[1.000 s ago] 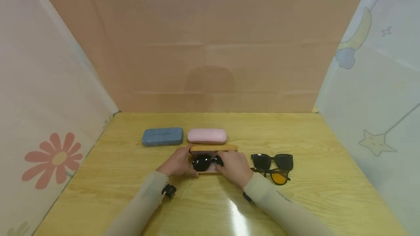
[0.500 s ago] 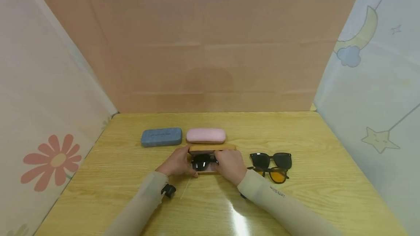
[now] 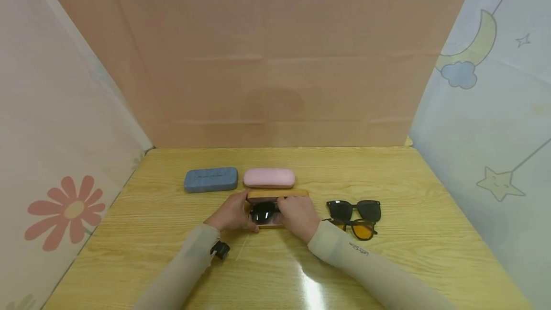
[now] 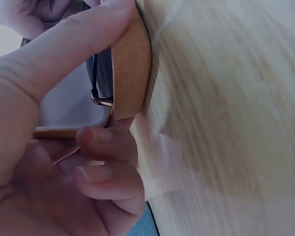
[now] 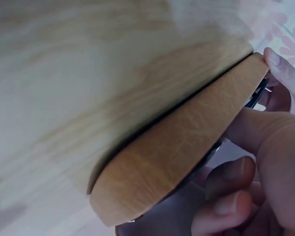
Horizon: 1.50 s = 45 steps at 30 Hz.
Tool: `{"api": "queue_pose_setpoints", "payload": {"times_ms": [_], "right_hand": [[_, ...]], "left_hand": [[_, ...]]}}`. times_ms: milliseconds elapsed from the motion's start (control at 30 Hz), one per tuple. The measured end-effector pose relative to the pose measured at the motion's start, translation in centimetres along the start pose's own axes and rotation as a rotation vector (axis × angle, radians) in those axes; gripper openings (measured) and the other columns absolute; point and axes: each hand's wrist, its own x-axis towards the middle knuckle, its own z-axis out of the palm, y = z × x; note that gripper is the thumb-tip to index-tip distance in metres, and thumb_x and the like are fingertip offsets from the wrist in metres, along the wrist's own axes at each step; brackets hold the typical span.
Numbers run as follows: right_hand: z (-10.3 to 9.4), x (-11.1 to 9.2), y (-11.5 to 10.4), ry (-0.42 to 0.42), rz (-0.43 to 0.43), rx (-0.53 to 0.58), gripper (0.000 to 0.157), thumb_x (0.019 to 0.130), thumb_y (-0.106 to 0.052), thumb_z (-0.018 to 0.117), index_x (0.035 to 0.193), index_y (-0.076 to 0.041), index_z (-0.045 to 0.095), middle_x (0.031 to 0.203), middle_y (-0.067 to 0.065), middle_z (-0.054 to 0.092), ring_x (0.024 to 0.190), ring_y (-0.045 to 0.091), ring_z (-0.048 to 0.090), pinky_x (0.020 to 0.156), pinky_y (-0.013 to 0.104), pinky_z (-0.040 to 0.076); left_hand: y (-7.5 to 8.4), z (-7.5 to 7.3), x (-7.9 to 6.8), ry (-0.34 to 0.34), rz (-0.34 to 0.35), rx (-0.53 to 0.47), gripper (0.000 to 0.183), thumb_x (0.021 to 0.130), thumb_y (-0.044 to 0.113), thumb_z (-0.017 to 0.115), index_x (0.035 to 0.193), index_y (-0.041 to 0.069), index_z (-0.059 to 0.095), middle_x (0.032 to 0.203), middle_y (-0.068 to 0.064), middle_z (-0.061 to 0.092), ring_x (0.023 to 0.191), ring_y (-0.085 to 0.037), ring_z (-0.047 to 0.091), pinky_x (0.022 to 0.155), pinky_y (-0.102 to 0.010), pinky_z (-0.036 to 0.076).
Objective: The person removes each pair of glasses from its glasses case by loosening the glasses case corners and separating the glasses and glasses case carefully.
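An orange-tan glasses case (image 3: 280, 194) lies on the table with its lid raised, and black sunglasses (image 3: 260, 215) sit inside it. My left hand (image 3: 232, 213) grips the case's left end; the left wrist view shows the thumb across the front wall (image 4: 131, 64) and the fingers bent behind. My right hand (image 3: 299, 216) reaches into the case's right part, thumb and curled fingers at the sunglasses and hiding their right side. In the right wrist view the thumb (image 5: 255, 125) dips behind the case's front wall (image 5: 172, 147).
Behind the open case are a blue glasses case (image 3: 211, 180) and a pink one (image 3: 269, 178). To the right lie dark sunglasses (image 3: 368, 210) and, nearer, orange-lensed glasses (image 3: 363, 231), partly behind the right forearm. Fabric walls border the table (image 3: 430, 262).
My right hand has slid a little left inside the case, covering more of the sunglasses' right side. The left hand keeps its grip on the case.
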Motion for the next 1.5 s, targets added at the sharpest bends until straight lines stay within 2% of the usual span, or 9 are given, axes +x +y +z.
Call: {"api": "queue_pose_setpoints", "payload": {"times_ms": [233, 367, 467, 633, 867, 1033, 1200, 1333, 1500], "right_hand": [[0.32, -0.11, -0.01, -0.004, 0.009, -0.005, 0.032, 0.074, -0.035, 0.085, 0.072, -0.014, 0.061, 0.057, 0.003, 0.058, 0.048, 0.02, 0.054, 0.042, 0.036, 0.038], [0.27, -0.15, 0.0, 0.046, -0.021, -0.032, 0.034, 0.073, -0.034, 0.085, 0.068, -0.014, 0.058, 0.055, 0.001, 0.055, 0.045, 0.017, 0.048, 0.039, 0.034, 0.037], [0.25, -0.09, -0.02, 0.08, -0.047, -0.065, 0.031, 0.074, -0.028, 0.084, 0.065, -0.014, 0.057, 0.053, 0.0, 0.054, 0.043, 0.015, 0.045, 0.038, 0.034, 0.036], [0.34, 0.13, 0.09, 0.083, -0.056, -0.086, 0.023, 0.076, -0.017, 0.078, 0.064, -0.014, 0.058, 0.054, 0.0, 0.054, 0.044, 0.015, 0.047, 0.038, 0.034, 0.038], [0.5, 0.14, 0.23, 0.064, -0.043, -0.08, 0.022, 0.076, -0.018, 0.078, 0.065, -0.014, 0.06, 0.057, 0.0, 0.058, 0.044, 0.015, 0.047, 0.038, 0.034, 0.037], [0.5, 0.08, 0.0, 0.075, -0.058, -0.093, 0.02, 0.076, -0.017, 0.078, 0.066, -0.014, 0.06, 0.059, 0.001, 0.061, 0.043, 0.016, 0.048, 0.037, 0.034, 0.038], [0.51, -0.03, -0.03, 0.104, -0.056, -0.109, 0.019, 0.074, -0.013, 0.077, 0.065, -0.014, 0.059, 0.057, 0.001, 0.058, 0.043, 0.016, 0.048, 0.037, 0.034, 0.037], [0.41, -0.12, 0.11, 0.111, -0.05, -0.112, 0.025, 0.072, -0.019, 0.081, 0.064, -0.014, 0.058, 0.054, 0.0, 0.056, 0.042, 0.015, 0.047, 0.037, 0.034, 0.037], [0.11, -0.31, 0.31, 0.048, -0.021, -0.055, 0.033, 0.074, -0.034, 0.083, 0.07, -0.014, 0.057, 0.054, -0.002, 0.051, 0.042, 0.013, 0.043, 0.037, 0.032, 0.033]], "left_hand": [[0.0, -0.1, -0.03, 0.001, -0.013, -0.008, 0.095, 0.054, 0.018, 0.101, 0.137, 0.015, 0.055, 0.131, -0.004, 0.062, 0.126, -0.028, 0.054, 0.107, -0.049, 0.042], [0.12, -0.19, 0.01, 0.006, -0.009, -0.001, 0.096, 0.054, 0.018, 0.101, 0.138, 0.015, 0.054, 0.131, -0.005, 0.063, 0.125, -0.028, 0.055, 0.108, -0.048, 0.041], [0.22, -0.17, 0.05, 0.007, -0.008, -0.008, 0.096, 0.054, 0.017, 0.101, 0.137, 0.014, 0.054, 0.13, -0.005, 0.063, 0.124, -0.028, 0.055, 0.107, -0.049, 0.042], [0.4, -0.26, 0.1, 0.014, -0.007, -0.011, 0.093, 0.053, 0.016, 0.101, 0.135, 0.014, 0.056, 0.128, -0.004, 0.064, 0.123, -0.027, 0.056, 0.107, -0.049, 0.042], [0.42, -0.23, 0.25, 0.004, 0.009, -0.01, 0.092, 0.054, 0.018, 0.101, 0.134, 0.014, 0.057, 0.126, -0.004, 0.065, 0.121, -0.027, 0.057, 0.106, -0.048, 0.043], [0.08, -0.15, 0.09, -0.006, 0.012, -0.02, 0.098, 0.054, 0.017, 0.101, 0.139, 0.015, 0.053, 0.132, -0.005, 0.062, 0.126, -0.028, 0.054, 0.109, -0.049, 0.04], [-0.08, -0.11, 0.06, -0.017, 0.046, -0.046, 0.093, 0.054, 0.014, 0.1, 0.136, 0.015, 0.055, 0.131, -0.005, 0.063, 0.127, -0.028, 0.054, 0.109, -0.05, 0.04], [-0.12, -0.14, 0.12, -0.02, 0.055, -0.066, 0.09, 0.055, 0.012, 0.099, 0.135, 0.017, 0.057, 0.134, -0.005, 0.062, 0.13, -0.029, 0.052, 0.11, -0.05, 0.038], [-0.21, -0.17, 0.16, -0.017, 0.046, -0.049, 0.091, 0.055, 0.014, 0.1, 0.135, 0.017, 0.057, 0.133, -0.004, 0.062, 0.128, -0.028, 0.053, 0.109, -0.049, 0.039]]}}
